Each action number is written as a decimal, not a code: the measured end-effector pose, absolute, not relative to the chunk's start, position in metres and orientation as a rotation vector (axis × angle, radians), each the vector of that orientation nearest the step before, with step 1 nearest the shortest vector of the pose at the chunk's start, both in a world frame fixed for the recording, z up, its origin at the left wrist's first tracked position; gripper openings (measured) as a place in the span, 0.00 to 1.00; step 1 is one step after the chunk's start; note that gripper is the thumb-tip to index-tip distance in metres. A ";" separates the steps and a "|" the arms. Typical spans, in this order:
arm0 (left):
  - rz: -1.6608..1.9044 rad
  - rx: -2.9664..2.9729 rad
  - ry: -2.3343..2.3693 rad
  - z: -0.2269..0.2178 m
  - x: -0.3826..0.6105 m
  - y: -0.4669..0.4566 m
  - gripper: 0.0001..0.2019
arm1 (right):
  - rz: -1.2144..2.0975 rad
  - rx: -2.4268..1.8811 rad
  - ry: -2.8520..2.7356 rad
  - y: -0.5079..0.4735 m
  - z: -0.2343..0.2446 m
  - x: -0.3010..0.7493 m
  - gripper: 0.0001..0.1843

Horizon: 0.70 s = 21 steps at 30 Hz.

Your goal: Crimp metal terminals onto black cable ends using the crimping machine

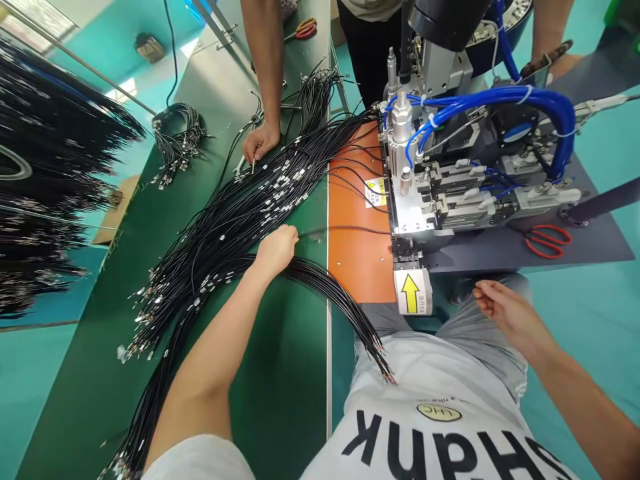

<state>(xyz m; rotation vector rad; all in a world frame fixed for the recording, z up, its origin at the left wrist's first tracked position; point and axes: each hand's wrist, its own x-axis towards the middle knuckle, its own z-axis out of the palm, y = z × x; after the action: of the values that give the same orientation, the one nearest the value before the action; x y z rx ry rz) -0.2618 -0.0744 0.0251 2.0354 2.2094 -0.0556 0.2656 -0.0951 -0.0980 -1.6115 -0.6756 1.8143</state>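
My left hand (277, 252) is closed around a black cable (345, 230) above the green table. That cable runs right across the orange plate (357, 260) to the front of the machine (420, 193). Just beneath the hand lies a bundle of black cables (320, 277), its coloured wire ends hanging over the table's edge toward my lap. Beyond it spreads a larger pile of black cables (240, 207) with white tags. My right hand (500, 310) hovers over my leg, right of the machine's front, its fingers curled together with nothing visible in them.
Across the table, a co-worker's hand (261, 141) touches the cable pile. Red-handled scissors (547, 240) lie right of the machine; another pair of scissors (305, 29) lies at the far end. A coiled cable bundle (180, 140) sits near the left edge. Black cables hang on a rack (50, 160).
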 end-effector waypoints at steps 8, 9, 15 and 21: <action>0.231 2.108 2.143 -0.008 -0.206 -0.001 0.06 | 1.778 -1.603 -0.764 -0.081 -0.063 0.259 0.11; 0.240 2.107 2.122 -0.008 -0.204 0.001 0.05 | 1.780 -1.603 -0.789 -0.079 -0.057 0.255 0.11; 0.167 2.066 2.097 0.005 -0.220 -0.018 0.07 | 1.751 -1.527 -0.965 -0.077 -0.026 0.238 0.12; 0.016 1.919 2.312 0.013 -0.261 -0.041 0.06 | 1.700 -1.583 -1.028 -0.093 -0.021 0.247 0.12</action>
<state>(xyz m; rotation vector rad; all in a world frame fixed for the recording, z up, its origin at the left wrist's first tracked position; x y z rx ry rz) -0.2611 -0.0407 0.0127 1.9191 2.3123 0.0160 0.2469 -0.0928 -0.0209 -1.5829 -1.0276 1.6996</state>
